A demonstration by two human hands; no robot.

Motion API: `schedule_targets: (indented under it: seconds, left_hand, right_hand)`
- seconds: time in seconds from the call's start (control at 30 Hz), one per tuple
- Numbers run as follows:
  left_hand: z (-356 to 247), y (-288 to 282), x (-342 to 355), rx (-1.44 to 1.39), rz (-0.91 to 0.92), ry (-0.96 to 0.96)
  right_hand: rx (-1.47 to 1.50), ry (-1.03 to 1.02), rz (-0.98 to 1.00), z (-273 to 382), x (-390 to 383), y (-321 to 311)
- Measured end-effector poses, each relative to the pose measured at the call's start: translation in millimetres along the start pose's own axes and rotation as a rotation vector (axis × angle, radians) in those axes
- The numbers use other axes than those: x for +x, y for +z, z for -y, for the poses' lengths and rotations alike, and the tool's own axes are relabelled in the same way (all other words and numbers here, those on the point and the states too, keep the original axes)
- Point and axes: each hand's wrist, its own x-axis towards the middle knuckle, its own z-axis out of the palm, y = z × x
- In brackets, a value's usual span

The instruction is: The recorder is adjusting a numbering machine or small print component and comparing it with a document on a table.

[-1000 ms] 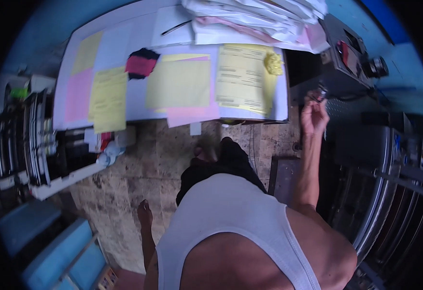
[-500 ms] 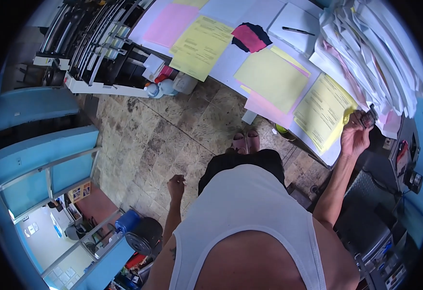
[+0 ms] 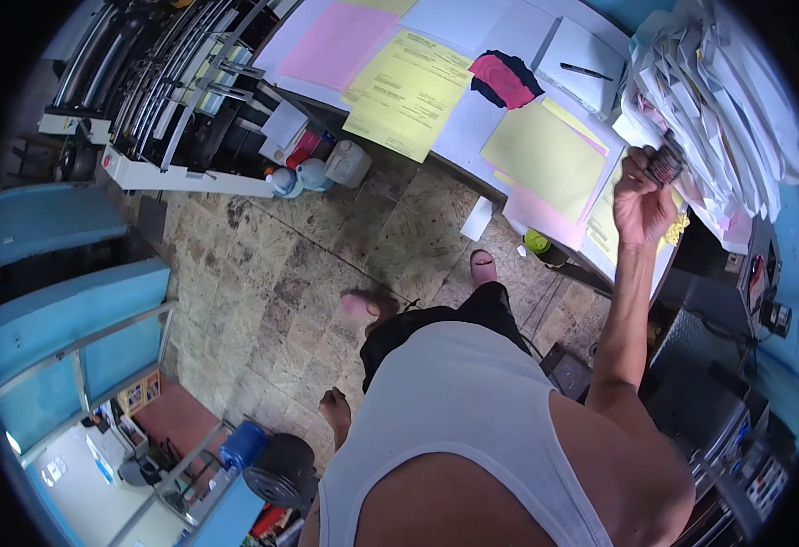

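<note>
My right hand is raised over the right end of the table, its fingers closed around a small dark bottle with a narrow top and a label. Beneath that hand lie yellow printed sheets, partly covered by it. Something crumpled and yellow sits just beside the wrist. My left hand hangs low at my left side above the tiled floor, fingers curled in, with nothing visible in them.
The white-topped table carries yellow and pink sheets, a pink-and-black cloth, a pen and a tall paper pile. A printing machine stands at the left, with plastic jugs beside it. A black bin is behind me.
My right hand has lifted off the table's right end with the bottle, moving slightly left and up. My left foot has stepped out to the left, and my body has turned a little.
</note>
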Motion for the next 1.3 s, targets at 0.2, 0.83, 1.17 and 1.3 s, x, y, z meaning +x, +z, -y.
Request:
schedule_targets:
  seconds: [0.2,0.83,1.17,1.3]
  left_hand:
    - [105,-51,101,-0.077,0.064,-0.113]
    - [136,-128,222,-0.195,0.339,-0.346]
    - [176,-148,239,-0.508,0.378,-0.547]
    - [265,-146,273,-0.694,0.203,-0.826]
  right_hand:
    - [0.085,0.037,-0.104,-179,2,21]
    - [0.214,0.786,0.004,-423,28,43]
    - [0.134,1.004,0.051,-535,65,51]
    - [-0.001,1.091,-0.059,-631,74,72]
